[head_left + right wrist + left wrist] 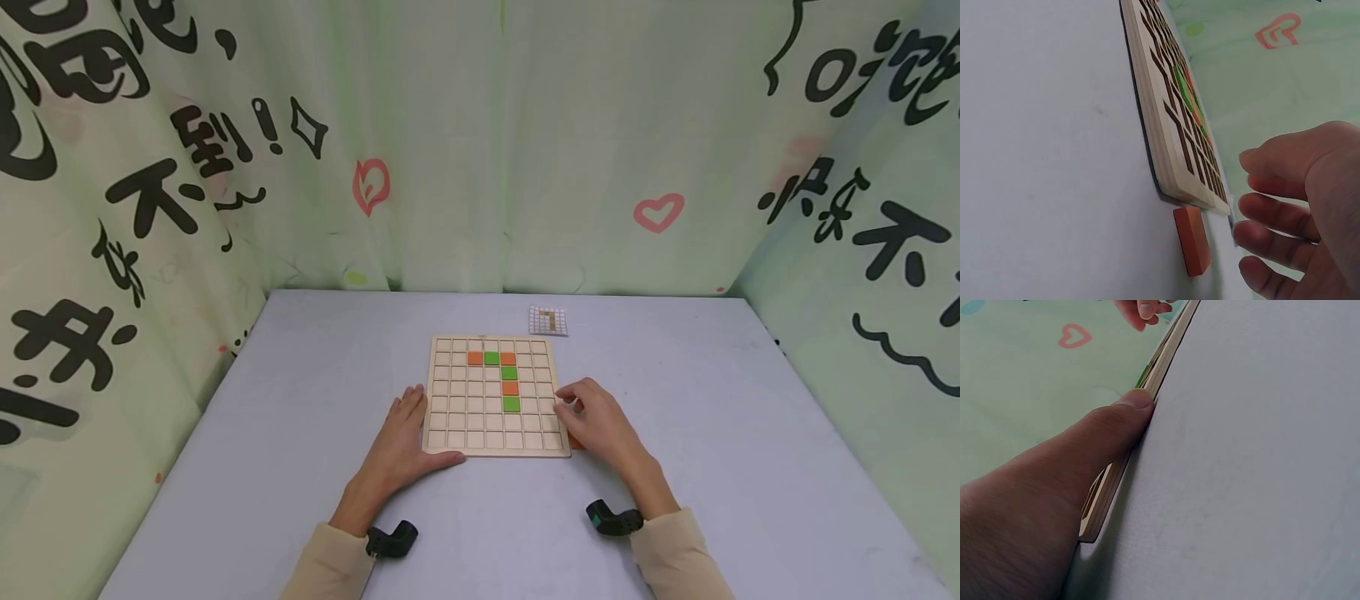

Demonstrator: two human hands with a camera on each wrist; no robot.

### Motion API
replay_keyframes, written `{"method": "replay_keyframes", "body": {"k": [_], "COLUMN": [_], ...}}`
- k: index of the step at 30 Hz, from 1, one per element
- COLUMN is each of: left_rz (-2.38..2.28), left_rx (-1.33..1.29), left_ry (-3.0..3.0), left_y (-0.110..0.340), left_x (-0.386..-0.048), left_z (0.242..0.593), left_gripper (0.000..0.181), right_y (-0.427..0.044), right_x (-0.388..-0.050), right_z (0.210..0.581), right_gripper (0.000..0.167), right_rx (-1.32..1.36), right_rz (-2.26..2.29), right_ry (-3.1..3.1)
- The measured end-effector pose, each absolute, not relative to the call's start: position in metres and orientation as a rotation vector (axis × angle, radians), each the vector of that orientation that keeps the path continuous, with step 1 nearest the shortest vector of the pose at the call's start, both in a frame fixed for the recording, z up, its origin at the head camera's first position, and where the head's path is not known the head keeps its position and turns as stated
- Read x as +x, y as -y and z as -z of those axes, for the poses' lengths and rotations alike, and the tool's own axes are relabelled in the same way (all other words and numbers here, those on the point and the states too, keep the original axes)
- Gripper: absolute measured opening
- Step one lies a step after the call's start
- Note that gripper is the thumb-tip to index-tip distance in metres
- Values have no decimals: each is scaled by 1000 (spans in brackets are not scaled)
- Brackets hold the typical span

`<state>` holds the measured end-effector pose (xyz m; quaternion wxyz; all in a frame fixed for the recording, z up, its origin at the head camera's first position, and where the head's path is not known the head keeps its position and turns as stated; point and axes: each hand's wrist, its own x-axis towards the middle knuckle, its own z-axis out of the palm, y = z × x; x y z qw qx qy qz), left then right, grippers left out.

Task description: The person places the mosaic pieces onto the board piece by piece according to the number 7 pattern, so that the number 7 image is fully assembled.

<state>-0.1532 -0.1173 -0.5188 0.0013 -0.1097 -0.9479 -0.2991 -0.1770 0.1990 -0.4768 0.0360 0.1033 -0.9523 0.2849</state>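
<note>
A wooden grid board [453, 421] lies flat on the table, with several orange and green square tiles set in its cells. They form a short row near the top and a column running down from its right end. My left hand [405, 442] rests at the board's lower left corner, fingers along the left side and thumb [1129, 409] against the front edge. Over the right edge hovers my right hand [600, 421], its fingers loosely bent, and no piece shows between them. An orange block [1192, 242] lies on the table beside the board's near right corner, under that hand.
Behind the board lies a small card [548, 321] printed with a grid and a coloured pattern. The pale table [337, 358] reaches a curtain [450, 167] with writing and hearts, which hangs along the back and both sides.
</note>
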Motion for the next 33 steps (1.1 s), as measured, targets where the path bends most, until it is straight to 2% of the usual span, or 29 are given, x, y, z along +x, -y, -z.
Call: {"method": "replay_keyframes", "body": {"k": [19,33], "left_rz": [926,917], "left_rx": [-340,-343], "left_ry": [2979,2976], "left_y": [117,116], "left_x": [-153,-153], "left_z": [518,520], "left_gripper": [117,117], "right_y": [-216,-226], "right_x": [-166,-161], "right_z": [485,487], "right_gripper": [26,25], "right_rx": [341,456], "right_rz": [-833,-862], "right_ry": [2957,2972]}}
